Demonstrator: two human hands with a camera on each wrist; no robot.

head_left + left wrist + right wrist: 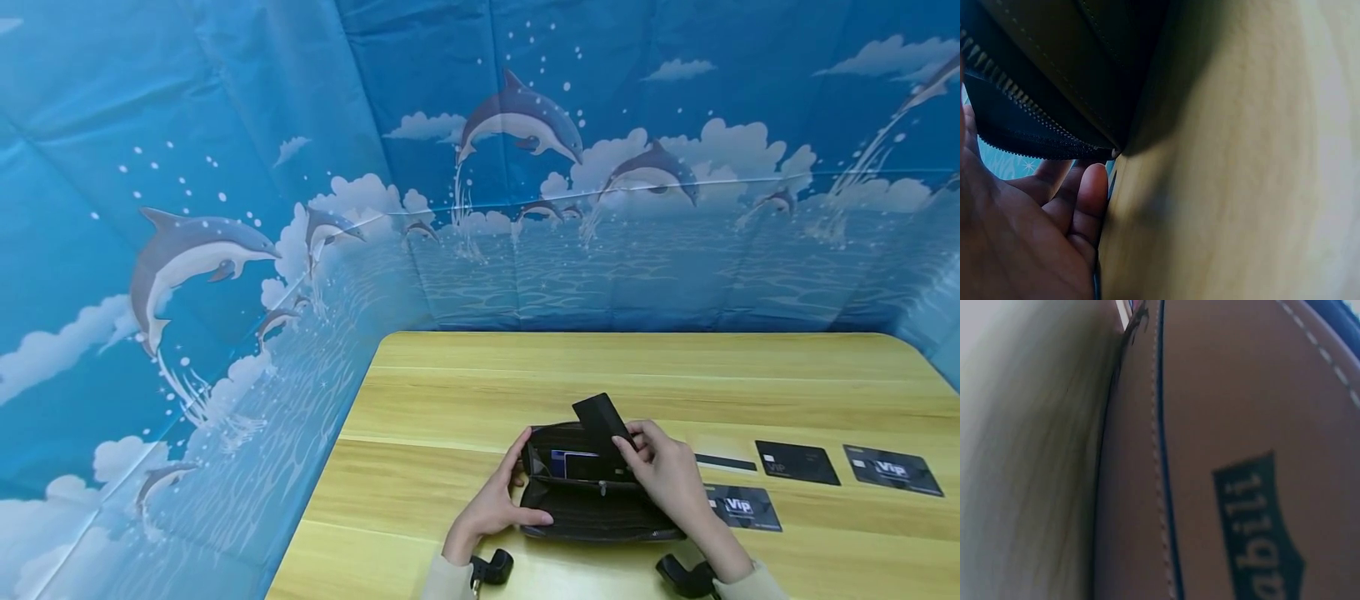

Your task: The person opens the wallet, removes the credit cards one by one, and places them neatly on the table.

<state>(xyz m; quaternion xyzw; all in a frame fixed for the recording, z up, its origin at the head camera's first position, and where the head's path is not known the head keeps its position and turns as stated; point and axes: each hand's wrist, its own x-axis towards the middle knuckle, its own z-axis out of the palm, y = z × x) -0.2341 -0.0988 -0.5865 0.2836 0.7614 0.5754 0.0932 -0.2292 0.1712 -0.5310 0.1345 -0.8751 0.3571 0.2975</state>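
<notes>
A dark zip-around wallet (592,508) lies spread apart on the table, with a blue card and a black card (588,467) showing in its inner slots. Its left end is gripped by my left hand (491,500), thumb on the front flap and fingers behind the back edge. My right hand (667,471) pinches a plain black card (600,421) tilted above the wallet's right half. In the left wrist view, the wallet's metal zip teeth (1010,87) curve past the fingers. The right wrist view shows the brown leather outside (1222,425) with a lettered patch; the right hand is out of that view.
Right of the wallet lie several cards on the wooden table (435,400): a pale card with a black stripe (723,462), a black VIP card (797,463), a grey VIP card (892,469) and a nearer one (744,507) beside the right wrist. A dolphin-print sheet (300,250) hangs behind.
</notes>
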